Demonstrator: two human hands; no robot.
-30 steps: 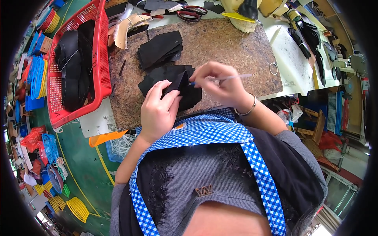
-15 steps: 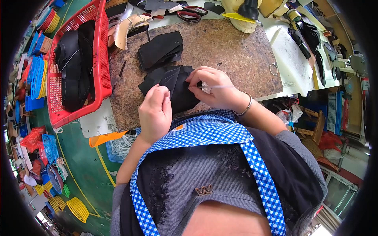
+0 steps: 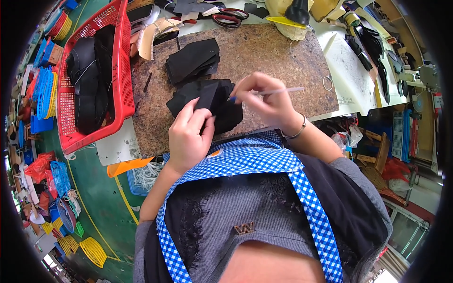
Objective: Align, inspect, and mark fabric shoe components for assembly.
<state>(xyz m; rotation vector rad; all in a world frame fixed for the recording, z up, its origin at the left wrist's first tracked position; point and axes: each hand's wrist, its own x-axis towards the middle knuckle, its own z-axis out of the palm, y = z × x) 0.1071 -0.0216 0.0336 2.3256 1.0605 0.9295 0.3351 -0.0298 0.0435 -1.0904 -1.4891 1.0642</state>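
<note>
My left hand (image 3: 188,139) is closed on a folded or lifted black piece (image 3: 207,95), of leather or fabric, its fingers over the top. Beneath it lies a loose pile of black pieces (image 3: 230,118) on the mottled brown board (image 3: 278,56). My right hand (image 3: 266,104), somewhat blurred, grips a slim pen (image 3: 293,89) with a pale barrel. The pen's blue tip points at the right edge of the lifted piece; whether it touches, I cannot tell. Just beyond is a second stack of black pieces (image 3: 193,59).
A red plastic basket (image 3: 123,89) holding black pieces stands left of the board. Along the far edge lie red-handled scissors (image 3: 229,18), tan scraps (image 3: 153,37) and a yellow-rimmed black object (image 3: 297,14). A white ring (image 3: 328,83) rests at the board's right.
My left hand has shifted slightly right and now has its fingers over the black piece. My right hand has turned and moved right, bringing the pen's blue tip toward the piece.
</note>
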